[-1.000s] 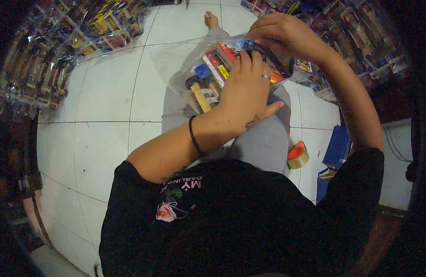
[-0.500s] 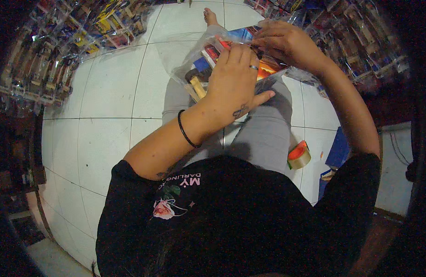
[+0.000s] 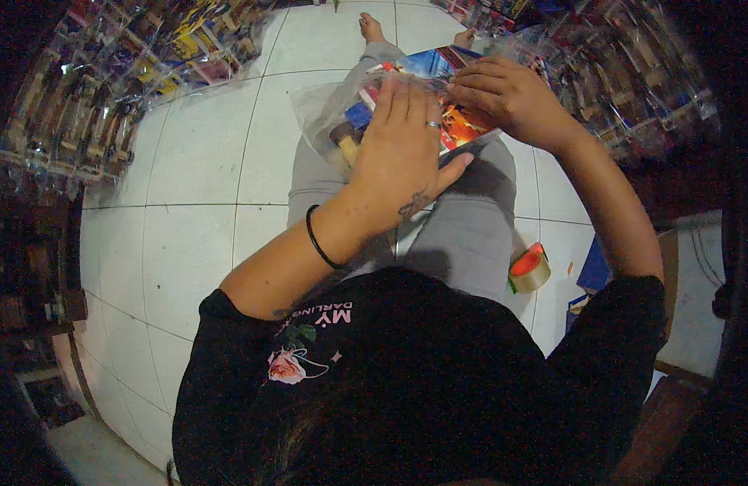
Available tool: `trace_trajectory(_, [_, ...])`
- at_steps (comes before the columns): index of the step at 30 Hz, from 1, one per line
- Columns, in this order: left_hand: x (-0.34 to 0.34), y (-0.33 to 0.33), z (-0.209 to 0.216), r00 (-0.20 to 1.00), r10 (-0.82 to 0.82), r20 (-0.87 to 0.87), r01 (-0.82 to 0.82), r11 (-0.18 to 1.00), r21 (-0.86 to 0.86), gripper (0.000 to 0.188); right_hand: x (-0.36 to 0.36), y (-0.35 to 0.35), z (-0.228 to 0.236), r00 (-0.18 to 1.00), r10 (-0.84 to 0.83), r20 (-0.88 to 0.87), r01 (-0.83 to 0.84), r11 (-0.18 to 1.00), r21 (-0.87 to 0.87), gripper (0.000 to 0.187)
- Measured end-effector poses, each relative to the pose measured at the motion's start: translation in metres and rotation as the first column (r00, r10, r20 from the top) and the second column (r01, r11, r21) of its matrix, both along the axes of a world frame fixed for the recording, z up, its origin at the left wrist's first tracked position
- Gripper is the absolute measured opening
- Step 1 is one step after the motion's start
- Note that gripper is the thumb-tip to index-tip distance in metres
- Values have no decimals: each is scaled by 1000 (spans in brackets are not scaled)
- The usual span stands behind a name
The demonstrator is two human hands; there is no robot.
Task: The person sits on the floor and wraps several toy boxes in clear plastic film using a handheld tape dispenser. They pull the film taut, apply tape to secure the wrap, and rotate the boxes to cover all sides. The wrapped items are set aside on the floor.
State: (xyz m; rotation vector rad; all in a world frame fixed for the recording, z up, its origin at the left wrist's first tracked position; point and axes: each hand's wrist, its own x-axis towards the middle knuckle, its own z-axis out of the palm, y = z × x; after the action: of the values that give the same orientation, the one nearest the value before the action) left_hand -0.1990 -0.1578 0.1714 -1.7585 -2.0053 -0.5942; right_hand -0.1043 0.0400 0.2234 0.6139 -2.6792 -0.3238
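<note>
Across my lap lies a clear plastic bag [image 3: 315,134] with a colourful printed sheet or card [image 3: 468,130] and several small items inside, among them a blue piece and a tan, dark-topped piece [image 3: 345,142]. Pressed flat over the bag's middle is my left hand [image 3: 402,134], its fingers stretched out and the thumb pointing right. My right hand [image 3: 503,97] rests at the bag's upper right side with its fingers bent over the printed surface. Those fingertips meet the plastic near my left fingers; whether they pinch anything I cannot make out.
A roll of tan packing tape [image 3: 529,269] with an orange core sits on the white tiled floor [image 3: 191,235], right of my legs. Beside it are blue boxes [image 3: 594,271]. Piles of plastic-wrapped goods [image 3: 90,105] stand at the far left and far right [image 3: 641,89].
My left hand has slid slightly left and down over the bag. My right hand has shifted a little lower, and more of the orange printed area shows between the hands.
</note>
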Motion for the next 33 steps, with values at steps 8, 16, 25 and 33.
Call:
trace_trajectory(8, [16,-5,16,993,104,-48,-107,992,-72,64,20,-22,-7,987,-159,28,157,985,74,39])
trace_trajectory(16, [26,8,30,994,-47,-94,34,990,-140,45,29,-37,-5,942,-323,89,315,945,92,45])
trace_trajectory(25, [17,-2,-4,972,-208,-114,212,977,29,24,231,-3,-176,7,-1000,-12,691,14,-723,68])
trace_trajectory(33, [25,0,2,966,-182,-186,192,981,39,26,348,-71,-307,-132,-413,901,108,-910,-401,124])
